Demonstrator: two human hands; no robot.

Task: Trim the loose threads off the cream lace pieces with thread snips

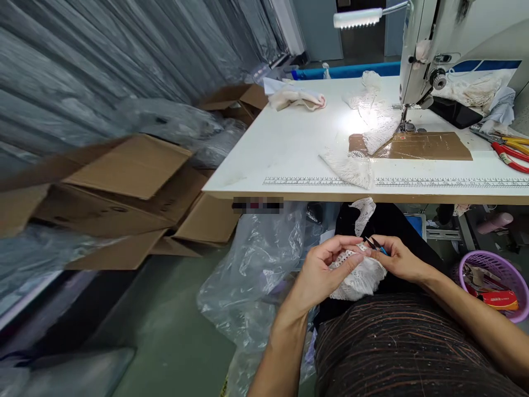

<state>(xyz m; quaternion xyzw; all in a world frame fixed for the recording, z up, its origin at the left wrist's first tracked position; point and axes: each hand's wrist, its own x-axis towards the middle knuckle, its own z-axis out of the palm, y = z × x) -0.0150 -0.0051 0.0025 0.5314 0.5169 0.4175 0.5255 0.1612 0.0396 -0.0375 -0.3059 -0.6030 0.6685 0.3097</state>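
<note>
While our left grip (330, 268) pinched the white openwork lace piece (359, 282) above our black-clad lap (392, 220) and our right grip (395, 257) clasped small blue-handled snips (382, 248), bunched folds, we judged, could stray under the points and get nicked.

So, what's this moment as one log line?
left hand: holds white lace | right hand: holds blue-handled snips at lace | lamp: lit

The table (256, 149) bears a ruler (413, 182) along its front edge. Machine (422, 66): on the table, right side. Lamp (357, 19): lit, above the table. Cartons (128, 168): open, left of the table. Bag (264, 253): clear, below the table's front edge. Basket (502, 263): purple, below the table, right side.
</note>
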